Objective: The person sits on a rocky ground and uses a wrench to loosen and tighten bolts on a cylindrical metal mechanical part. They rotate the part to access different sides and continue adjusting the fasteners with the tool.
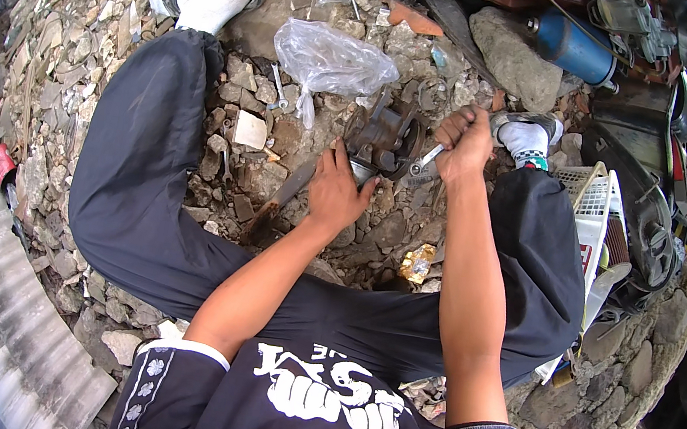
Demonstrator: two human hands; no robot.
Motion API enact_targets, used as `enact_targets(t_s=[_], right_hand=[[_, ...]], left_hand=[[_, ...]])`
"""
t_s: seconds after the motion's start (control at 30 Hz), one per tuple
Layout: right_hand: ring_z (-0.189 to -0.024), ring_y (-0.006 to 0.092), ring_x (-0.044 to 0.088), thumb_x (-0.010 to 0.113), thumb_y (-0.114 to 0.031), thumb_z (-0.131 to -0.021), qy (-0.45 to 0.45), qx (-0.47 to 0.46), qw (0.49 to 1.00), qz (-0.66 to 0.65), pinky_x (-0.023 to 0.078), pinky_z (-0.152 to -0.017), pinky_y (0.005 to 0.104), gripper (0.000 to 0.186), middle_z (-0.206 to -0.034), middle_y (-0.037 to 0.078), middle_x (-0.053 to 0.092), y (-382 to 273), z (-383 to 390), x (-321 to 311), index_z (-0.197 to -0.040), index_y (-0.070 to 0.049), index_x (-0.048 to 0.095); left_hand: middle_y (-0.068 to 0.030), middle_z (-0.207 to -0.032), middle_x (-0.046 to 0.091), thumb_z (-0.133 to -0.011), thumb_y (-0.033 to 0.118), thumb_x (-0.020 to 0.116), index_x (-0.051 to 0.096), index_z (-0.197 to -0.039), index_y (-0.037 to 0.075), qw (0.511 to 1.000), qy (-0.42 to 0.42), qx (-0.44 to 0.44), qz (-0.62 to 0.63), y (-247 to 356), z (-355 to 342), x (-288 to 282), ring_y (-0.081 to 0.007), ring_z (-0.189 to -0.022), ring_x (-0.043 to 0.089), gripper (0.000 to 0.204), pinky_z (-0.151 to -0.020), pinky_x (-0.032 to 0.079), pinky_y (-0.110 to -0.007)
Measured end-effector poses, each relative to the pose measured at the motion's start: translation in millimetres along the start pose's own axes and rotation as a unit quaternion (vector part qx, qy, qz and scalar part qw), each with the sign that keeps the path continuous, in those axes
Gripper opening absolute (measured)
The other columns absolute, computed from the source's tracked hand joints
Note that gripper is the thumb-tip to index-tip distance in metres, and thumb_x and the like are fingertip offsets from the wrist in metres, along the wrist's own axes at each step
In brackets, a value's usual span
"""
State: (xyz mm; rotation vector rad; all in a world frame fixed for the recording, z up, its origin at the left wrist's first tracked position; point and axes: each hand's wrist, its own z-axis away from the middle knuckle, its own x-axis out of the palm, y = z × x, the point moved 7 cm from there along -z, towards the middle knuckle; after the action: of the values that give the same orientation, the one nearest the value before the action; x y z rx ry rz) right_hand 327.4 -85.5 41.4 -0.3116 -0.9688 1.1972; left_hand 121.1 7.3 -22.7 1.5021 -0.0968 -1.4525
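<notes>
At the far left, a grey corrugated metal sheet (13, 317) is lying along the edge of the rubble ground (55, 77). Further right, a loose silver metal spanner (279, 87) is resting on the stones, and a crumpled clear plastic bag (334, 60) is spreading out above the work. Between the person's bent legs, the left hand (338, 192) is bracing the lower side of a greasy brown block-shaped metal part (386, 133), its fingers and thumb standing wide apart around a silvery bit at the part's near end; how firmly it is pressing I cannot tell. The metal part itself is sitting on the stones, between the two hands. Just right of it, a silver metal wrench (423, 166) is reaching toward the part's side, though whether its end is seating on a fastener is not clear. A small gold-coloured crumpled piece (417, 263) is lying nearer the body. The right hand (464, 139) is closing in a fist around the wrench's handle. The step in hand seems to be working a fastening with the wrench; the next move is probably calling for a steady brace from the left and a well-seated turn from the right. Beyond, a blue metal cylinder (573, 49) and a white plastic basket (589, 188) are standing by.
</notes>
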Motion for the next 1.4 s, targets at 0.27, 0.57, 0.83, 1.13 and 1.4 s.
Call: enact_targets(t_s=[0.27,0.57,0.83,1.13,1.4], right_hand=[[-0.047,0.0082,0.023,0.057,-0.023,-0.102,0.026,0.022,0.997,0.063,0.018,-0.042,0.0284,0.029,-0.06,-0.006,0.029,6,-10,0,-0.078,-0.014,0.044],[-0.048,0.0105,0.033,0.06,-0.026,-0.107,0.173,-0.034,0.968,0.176,0.025,-0.043,0.03,0.03,-0.063,-0.003,0.039,12,-8,-9,-0.085,-0.009,0.05],[-0.05,0.009,0.032,0.059,-0.026,-0.107,0.2,-0.055,0.962,0.179,0.024,-0.046,0.0285,0.027,-0.064,-0.005,0.037,10,-12,-14,-0.084,-0.012,0.053],[-0.055,0.0075,0.035,0.059,-0.024,-0.106,0.007,-0.191,0.979,0.067,0.026,-0.048,0.0262,0.013,-0.069,-0.004,0.041,-36,85,48,-0.111,-0.011,0.06],[-0.059,0.0047,0.044,0.065,-0.029,-0.103,-0.035,-0.015,0.922,0.386,0.032,-0.052,0.0227,0.022,-0.07,-0.002,0.051,25,140,47,-0.108,-0.007,0.065]], left_hand=[[-0.0295,-0.131,0.05,-0.089,0.044,0.078,0.029,-0.152,-0.015,1.0,0.002,0.002,0.013,2,1,1,-0.0481,-0.122,0.053,0.1,-0.099,0.051,-0.051],[-0.0304,-0.13,0.051,-0.089,0.045,0.076,0.03,-0.152,-0.016,0.999,0.031,0.025,0.004,0,5,0,-0.0486,-0.121,0.053,0.099,-0.101,0.05,-0.051],[-0.0323,-0.131,0.051,-0.089,0.047,0.075,0.031,-0.152,-0.016,0.999,0.023,0.024,0.0,3,1,1,-0.0498,-0.122,0.053,0.099,-0.101,0.05,-0.05],[-0.032,-0.136,0.049,-0.091,0.048,0.073,0.03,-0.153,-0.015,0.999,-0.046,-0.007,0.007,-5,-4,-5,-0.0476,-0.127,0.051,0.098,-0.102,0.05,-0.05],[-0.0221,-0.105,0.074,-0.097,0.023,0.067,0.072,-0.114,0.003,0.996,0.025,-0.052,0.07,-53,-27,-120,-0.0405,-0.1,0.072,0.027,-0.087,0.056,-0.046]])
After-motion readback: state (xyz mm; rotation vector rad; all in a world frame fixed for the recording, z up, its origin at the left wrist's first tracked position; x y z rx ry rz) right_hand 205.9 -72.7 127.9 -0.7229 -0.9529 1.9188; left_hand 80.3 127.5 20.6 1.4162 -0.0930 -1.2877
